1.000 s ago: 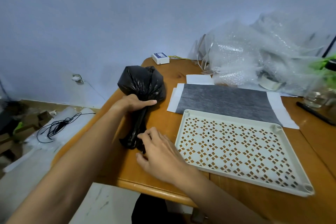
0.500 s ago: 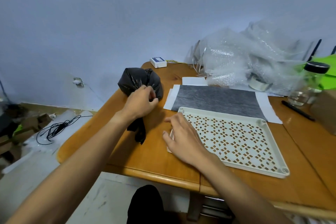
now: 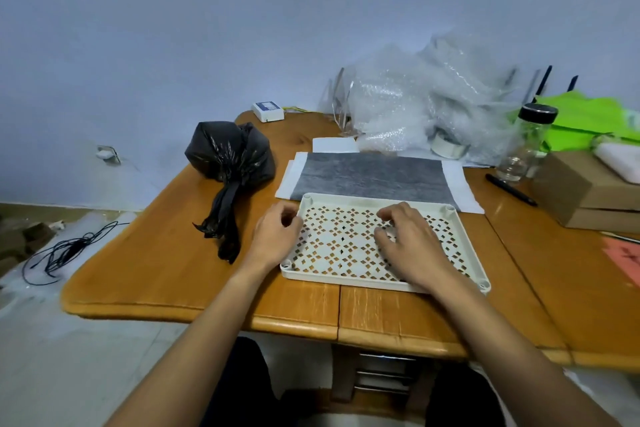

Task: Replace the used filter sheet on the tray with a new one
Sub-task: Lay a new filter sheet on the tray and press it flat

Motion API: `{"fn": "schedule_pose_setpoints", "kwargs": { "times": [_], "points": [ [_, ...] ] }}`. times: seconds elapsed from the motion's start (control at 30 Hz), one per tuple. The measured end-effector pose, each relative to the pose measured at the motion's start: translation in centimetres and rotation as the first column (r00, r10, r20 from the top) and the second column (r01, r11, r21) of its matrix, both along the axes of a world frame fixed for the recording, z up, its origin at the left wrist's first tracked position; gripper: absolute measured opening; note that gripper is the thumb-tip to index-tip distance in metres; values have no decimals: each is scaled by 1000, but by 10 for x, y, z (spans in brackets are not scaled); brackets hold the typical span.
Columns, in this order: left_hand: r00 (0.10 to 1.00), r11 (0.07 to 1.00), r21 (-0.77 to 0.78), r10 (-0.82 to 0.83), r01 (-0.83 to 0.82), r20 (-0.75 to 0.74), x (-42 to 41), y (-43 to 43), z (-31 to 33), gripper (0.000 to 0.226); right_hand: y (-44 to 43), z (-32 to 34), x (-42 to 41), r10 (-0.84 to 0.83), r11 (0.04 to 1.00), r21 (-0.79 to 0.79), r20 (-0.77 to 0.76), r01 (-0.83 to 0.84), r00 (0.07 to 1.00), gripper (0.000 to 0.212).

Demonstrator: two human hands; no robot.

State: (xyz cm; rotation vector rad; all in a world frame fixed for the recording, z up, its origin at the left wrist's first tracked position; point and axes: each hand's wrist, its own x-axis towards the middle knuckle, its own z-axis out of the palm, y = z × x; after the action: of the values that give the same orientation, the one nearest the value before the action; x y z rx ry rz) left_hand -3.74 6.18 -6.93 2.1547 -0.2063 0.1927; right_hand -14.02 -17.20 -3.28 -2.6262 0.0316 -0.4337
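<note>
Released by the left hand (image 3: 277,236), the bag (image 3: 230,158) was left on the desk (image 3: 166,253), and both hands were brought to the tray (image 3: 346,279). The left hand was curled against its left rim, a grip not discernible; the right hand (image 3: 412,246) was rested on it, fingers loosely bent, nothing held. The grey sheet (image 3: 374,177) was laid flat just behind the tray.

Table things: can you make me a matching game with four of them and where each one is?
Things
1. tied black plastic bag
2. dark grey filter sheet
3. cream perforated plastic tray
4. clear glass jar with black lid

Places
A. closest to the camera
B. upright on the right
C. lying flat just behind the tray
D. knotted shut on the left

Pairs: 1-D, 2-C, 3-A, 4-B
</note>
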Motion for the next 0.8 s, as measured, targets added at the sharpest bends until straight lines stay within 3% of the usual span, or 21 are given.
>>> {"fn": "schedule_pose_setpoints", "kwargs": {
  "times": [0.17,0.27,0.43,0.8],
  "points": [
    [1000,999,-30,-12,12,-22,2,2,-1,21,-47,-3,-16,-132,991,-25,-24,132,991,44],
    [999,999,-36,-16,15,-29,2,2,-1,23,-59,-6,-21,-209,977,-57,-27,207,978,59],
    [998,998,-36,-49,48,-29,0,1,1,29,-65,-14,-20,-223,969,66,-186,239,957,84],
    [999,1000,10,-25,26,-30,-27,10,3,32,-59,-22,-39,-259,958,48,-266,281,928,88]
  ]
}}
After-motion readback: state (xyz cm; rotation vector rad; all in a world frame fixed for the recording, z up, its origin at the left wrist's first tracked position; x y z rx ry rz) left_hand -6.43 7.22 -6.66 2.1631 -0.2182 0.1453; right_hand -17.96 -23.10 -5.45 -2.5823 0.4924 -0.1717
